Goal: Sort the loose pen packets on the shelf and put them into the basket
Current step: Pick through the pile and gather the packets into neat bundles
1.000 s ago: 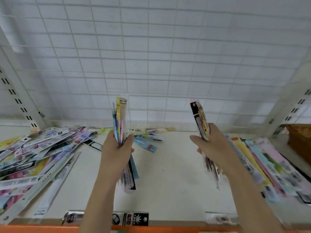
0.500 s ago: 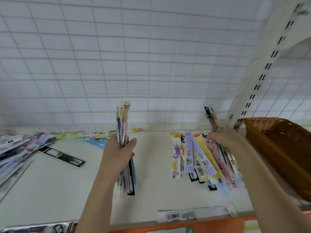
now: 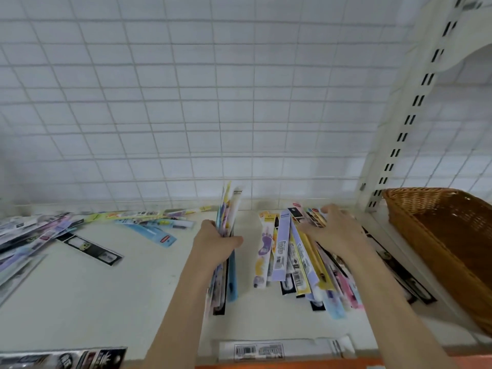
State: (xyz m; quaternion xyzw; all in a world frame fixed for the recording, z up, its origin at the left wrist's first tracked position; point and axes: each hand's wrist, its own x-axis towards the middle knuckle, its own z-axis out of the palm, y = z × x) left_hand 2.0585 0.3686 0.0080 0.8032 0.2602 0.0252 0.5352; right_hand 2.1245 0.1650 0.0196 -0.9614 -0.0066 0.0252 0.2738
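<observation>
Lying fanned across the cream shelf (image 3: 111, 296) at nine o'clock is a loose heap of pen packets (image 3: 34, 235), long flat strips of glossy card and plastic, with one black strip (image 3: 91, 249) angled out of it toward the middle; behind it, toward ten o'clock, yellow and pale blue packets (image 3: 149, 222) lie along the foot of the white wire-grid back panel (image 3: 213, 102); along the front lip at seven o'clock sits a dark printed packet (image 3: 80, 358); at the centre the left hand (image 3: 215, 245) clenches a thick bundle of packets (image 3: 226, 251) held on edge, upright, its thumb wrapped across the front; at six o'clock a white barcoded packet (image 3: 282, 350) lies along the shelf edge; just right of centre a tidier fan of packets (image 3: 298, 262), purple, yellow, pink and black, rests flat on the shelf; the right hand (image 3: 335, 230) lies on the far end of that fan with fingers spread, and whether it grasps any packet I cannot tell; at three o'clock, past the slotted metal upright (image 3: 410, 121), stands the woven wicker basket (image 3: 452, 235), brown and coarse-textured.
</observation>
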